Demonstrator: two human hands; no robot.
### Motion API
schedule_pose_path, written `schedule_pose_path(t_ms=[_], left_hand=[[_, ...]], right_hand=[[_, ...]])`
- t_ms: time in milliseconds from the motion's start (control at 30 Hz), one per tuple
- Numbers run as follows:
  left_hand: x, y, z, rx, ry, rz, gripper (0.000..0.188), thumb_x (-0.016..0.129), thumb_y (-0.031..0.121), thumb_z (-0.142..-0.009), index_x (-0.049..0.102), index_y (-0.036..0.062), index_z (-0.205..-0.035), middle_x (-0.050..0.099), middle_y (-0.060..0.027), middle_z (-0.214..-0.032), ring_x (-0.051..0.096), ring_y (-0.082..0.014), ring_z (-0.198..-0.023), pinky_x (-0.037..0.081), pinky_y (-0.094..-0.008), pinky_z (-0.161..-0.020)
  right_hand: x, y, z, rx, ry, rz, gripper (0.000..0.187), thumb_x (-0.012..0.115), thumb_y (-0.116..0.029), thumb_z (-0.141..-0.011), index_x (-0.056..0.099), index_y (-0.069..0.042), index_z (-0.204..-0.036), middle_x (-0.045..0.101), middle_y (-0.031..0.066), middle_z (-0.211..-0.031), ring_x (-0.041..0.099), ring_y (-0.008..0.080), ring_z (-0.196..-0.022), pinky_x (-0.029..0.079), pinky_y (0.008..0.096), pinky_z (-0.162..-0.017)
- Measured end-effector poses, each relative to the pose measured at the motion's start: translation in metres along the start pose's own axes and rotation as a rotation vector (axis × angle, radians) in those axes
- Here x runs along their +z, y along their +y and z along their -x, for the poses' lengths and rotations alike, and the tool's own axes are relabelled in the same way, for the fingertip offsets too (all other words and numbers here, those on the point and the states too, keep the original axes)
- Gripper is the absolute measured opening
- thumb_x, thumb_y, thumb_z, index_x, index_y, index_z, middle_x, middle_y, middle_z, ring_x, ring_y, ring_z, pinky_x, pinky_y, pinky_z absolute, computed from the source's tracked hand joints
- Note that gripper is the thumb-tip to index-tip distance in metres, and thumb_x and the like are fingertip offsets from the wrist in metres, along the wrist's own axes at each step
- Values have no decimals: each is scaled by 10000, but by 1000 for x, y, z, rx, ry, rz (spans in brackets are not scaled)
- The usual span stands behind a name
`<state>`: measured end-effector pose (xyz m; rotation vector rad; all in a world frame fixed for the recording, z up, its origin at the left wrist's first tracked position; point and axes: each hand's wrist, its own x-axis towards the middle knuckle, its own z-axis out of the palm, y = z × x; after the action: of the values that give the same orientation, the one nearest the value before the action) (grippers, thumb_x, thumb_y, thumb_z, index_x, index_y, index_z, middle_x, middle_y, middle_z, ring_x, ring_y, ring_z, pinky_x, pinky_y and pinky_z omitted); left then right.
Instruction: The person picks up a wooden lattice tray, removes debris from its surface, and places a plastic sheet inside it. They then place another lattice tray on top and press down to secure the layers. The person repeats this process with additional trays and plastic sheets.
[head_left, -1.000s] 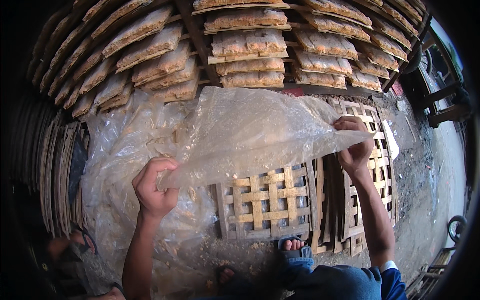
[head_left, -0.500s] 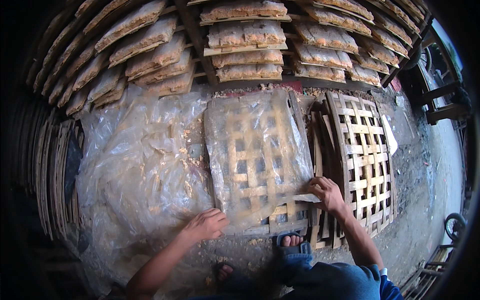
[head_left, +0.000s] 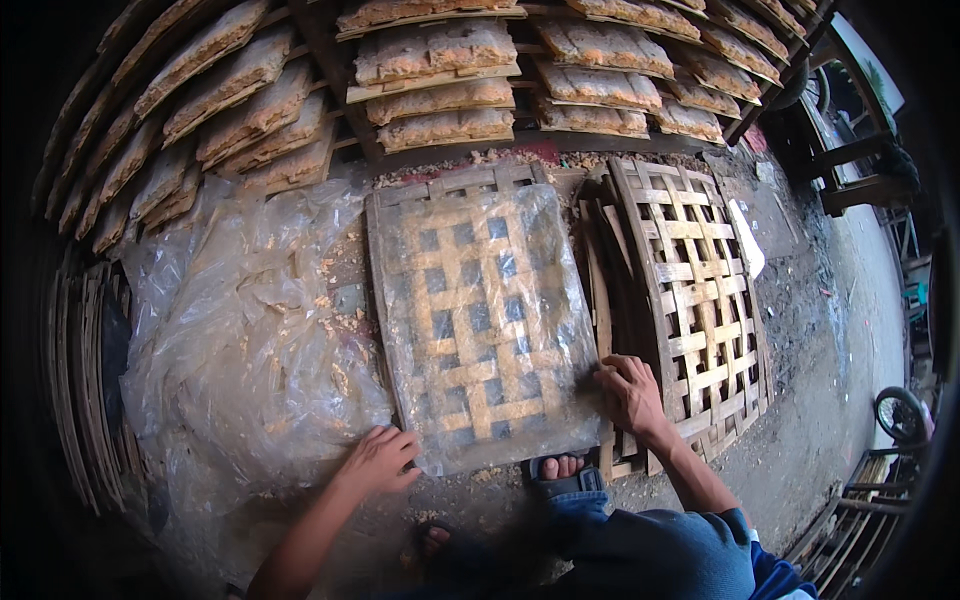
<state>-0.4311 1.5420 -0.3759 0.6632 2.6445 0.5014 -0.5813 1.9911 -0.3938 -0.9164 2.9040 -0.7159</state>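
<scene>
A clear plastic sheet (head_left: 490, 345) lies fairly flat over a woven bamboo tray (head_left: 379, 270) on the ground in front of me. Slats show through the plastic, while the tray's far end is bare. My left hand (head_left: 382, 460) is at the sheet's near left corner, fingers closed on its edge. At the near right corner my right hand (head_left: 632, 397) pinches the plastic between thumb and fingers. Left of the tray spreads a crumpled heap of clear plastic sheets (head_left: 250, 350). A stack of woven bamboo trays (head_left: 705, 290) stands close to my right hand, its top lattice uncovered.
Racks hold rows of crumbly orange-and-white slabs (head_left: 440, 50) along the far side. Dark slatted panels (head_left: 85, 380) stand at the left. Crumbs litter the ground. My sandalled foot (head_left: 565, 472) is just below the tray. A wheel (head_left: 903, 415) and a wooden frame (head_left: 870, 520) are at the right.
Both hands have drawn the plastic sheet toward me. It now reaches over the tray's near edge and lies smoother, leaving the far end bare. The view has shifted slightly right.
</scene>
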Motion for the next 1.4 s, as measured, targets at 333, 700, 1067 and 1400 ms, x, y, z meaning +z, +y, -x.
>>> schedule_pose_path(t_ms=[333,700,1067,1400], left_hand=[[-16,5,-5,48,56,-46,514,818,508,-785,727,133,-1125,668,-55,-1108,623,-261,-1010,437,-399,-942],[0,2,-11,33,164,-41,362,792,331,-827,731,137,-1127,680,-43,-1097,640,-242,-1002,442,-407,-906],[-6,0,-6,-59,212,5,293,757,223,-840,734,147,-1122,685,-47,-1119,652,-248,-1038,441,-412,-931],[-2,-1,-7,-57,216,8,279,750,188,-837,727,145,-1111,685,-34,-1121,649,-250,-1041,440,-409,-940]], right_hand=[[-43,8,-43,407,402,147,657,775,-175,-805,491,-51,-1384,509,195,-1387,477,407,-1256,434,500,-1041],[-50,39,-58,625,147,273,646,856,-247,-764,556,-88,-1313,542,204,-1232,564,390,-1136,506,501,-904],[-56,65,-62,480,196,26,663,792,-204,-817,533,-65,-1410,619,212,-1230,654,398,-1070,551,474,-893],[-81,137,-101,25,106,103,474,710,-89,-808,683,-158,-1276,635,149,-1139,594,362,-1161,513,441,-986]])
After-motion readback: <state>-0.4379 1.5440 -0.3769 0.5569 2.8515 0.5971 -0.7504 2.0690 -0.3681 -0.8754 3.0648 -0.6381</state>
